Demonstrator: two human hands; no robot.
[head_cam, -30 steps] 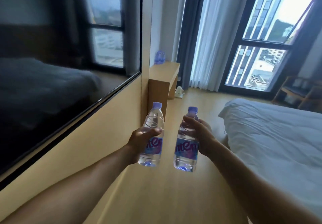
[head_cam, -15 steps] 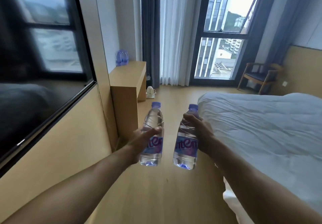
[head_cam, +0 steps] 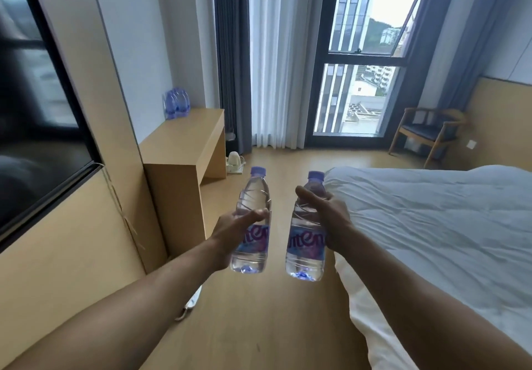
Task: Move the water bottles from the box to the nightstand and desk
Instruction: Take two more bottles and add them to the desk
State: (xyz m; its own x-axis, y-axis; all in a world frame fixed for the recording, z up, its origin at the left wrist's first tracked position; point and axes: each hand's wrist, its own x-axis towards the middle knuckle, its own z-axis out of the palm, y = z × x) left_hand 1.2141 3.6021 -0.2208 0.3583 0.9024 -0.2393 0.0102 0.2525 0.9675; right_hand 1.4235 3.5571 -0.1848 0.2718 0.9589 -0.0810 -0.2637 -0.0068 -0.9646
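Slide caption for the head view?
Left hand grips the left bottle, right hand the right bottle; more bottles stand on the desk.

clear glossy plastic bottles [head_cam: 252, 220], matt pale wood desk [head_cam: 184, 145], crumpled white cloth bedding [head_cam: 446, 225]

Daylight is coming through a tall window [head_cam: 362, 93], with white curtains [head_cam: 276, 53] hanging beside it. A wooden chair [head_cam: 429, 130] is sitting in the far corner, a white bed [head_cam: 446, 225] is lying on the right, and a desk [head_cam: 184, 142] is standing against the left wall [head_cam: 138, 24].
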